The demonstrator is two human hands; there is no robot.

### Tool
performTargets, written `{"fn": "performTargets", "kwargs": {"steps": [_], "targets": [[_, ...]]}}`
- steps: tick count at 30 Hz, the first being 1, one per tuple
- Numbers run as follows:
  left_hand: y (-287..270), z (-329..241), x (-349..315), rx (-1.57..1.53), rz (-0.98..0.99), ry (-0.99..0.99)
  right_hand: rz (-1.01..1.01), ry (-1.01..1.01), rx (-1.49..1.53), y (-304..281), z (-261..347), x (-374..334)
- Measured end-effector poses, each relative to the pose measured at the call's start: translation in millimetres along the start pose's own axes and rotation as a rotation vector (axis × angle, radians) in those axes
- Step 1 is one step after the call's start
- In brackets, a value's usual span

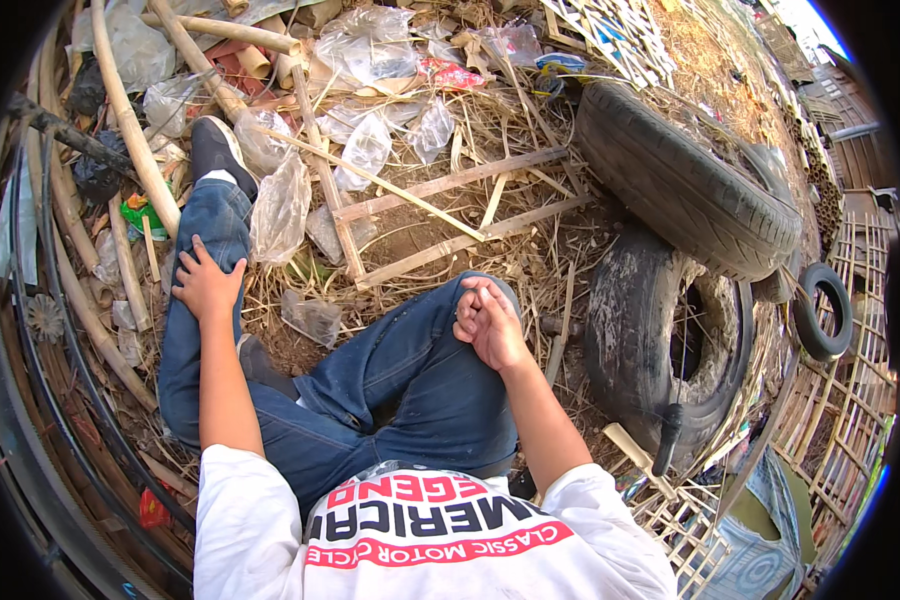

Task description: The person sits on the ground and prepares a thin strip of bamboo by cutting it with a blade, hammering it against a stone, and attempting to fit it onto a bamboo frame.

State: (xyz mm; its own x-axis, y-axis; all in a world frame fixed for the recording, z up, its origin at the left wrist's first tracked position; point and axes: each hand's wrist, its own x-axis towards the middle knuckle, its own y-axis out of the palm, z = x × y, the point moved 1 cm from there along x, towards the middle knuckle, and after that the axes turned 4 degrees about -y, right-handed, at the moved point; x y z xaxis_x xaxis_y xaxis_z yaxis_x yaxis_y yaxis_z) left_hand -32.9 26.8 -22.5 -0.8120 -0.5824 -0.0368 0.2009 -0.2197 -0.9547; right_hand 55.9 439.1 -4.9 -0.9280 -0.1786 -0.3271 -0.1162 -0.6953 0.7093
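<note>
My left hand (208, 285) lies on the shin of my left leg in blue jeans (185, 350), fingers spread, holding nothing. My right hand (487, 318) rests at my bent right knee (440, 320), palm turned up and fingers curled in. Nothing shows in it. Ahead of my knees, a frame of flat bamboo strips (430, 188) lies on the straw-covered ground. A thin bamboo strip (390, 188) crosses it at a slant. Crumpled clear plastic bags (282, 210) lie between my left shoe (217, 150) and the frame.
On the right, a worn tyre (685, 180) leans over another tyre (620, 335) with a dark-handled tool (667, 440) beside it. A small tyre (825, 312) is near bamboo lattice panels (850, 370). Bamboo poles (125, 120) and black curved tubing (55, 290) line the left.
</note>
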Motion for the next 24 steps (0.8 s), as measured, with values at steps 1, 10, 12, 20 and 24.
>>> {"fn": "performTargets", "kwargs": {"steps": [1, 10, 12, 20, 24], "targets": [[1.6, -0.9, -0.4, -0.003, -0.009, 0.004, -0.007, -0.005, -0.011, -0.4, 0.4, 0.2], [-0.2, 1.2, -1.2, 0.016, -0.048, 0.017, -0.061, 0.010, -0.069, 1.2, -1.4, 0.7], [-1.4, 1.0, -1.6, 0.025, -0.048, 0.019, -0.064, 0.007, -0.078, 1.9, -1.0, 0.3], [4.3, 3.4, -2.0, 0.011, -0.112, 0.035, -0.083, -0.001, -0.112, 4.8, -0.3, -0.7], [3.0, 3.1, -2.1, 0.022, -0.110, 0.035, -0.098, -0.002, -0.121, 4.4, -1.8, -0.5]]}}
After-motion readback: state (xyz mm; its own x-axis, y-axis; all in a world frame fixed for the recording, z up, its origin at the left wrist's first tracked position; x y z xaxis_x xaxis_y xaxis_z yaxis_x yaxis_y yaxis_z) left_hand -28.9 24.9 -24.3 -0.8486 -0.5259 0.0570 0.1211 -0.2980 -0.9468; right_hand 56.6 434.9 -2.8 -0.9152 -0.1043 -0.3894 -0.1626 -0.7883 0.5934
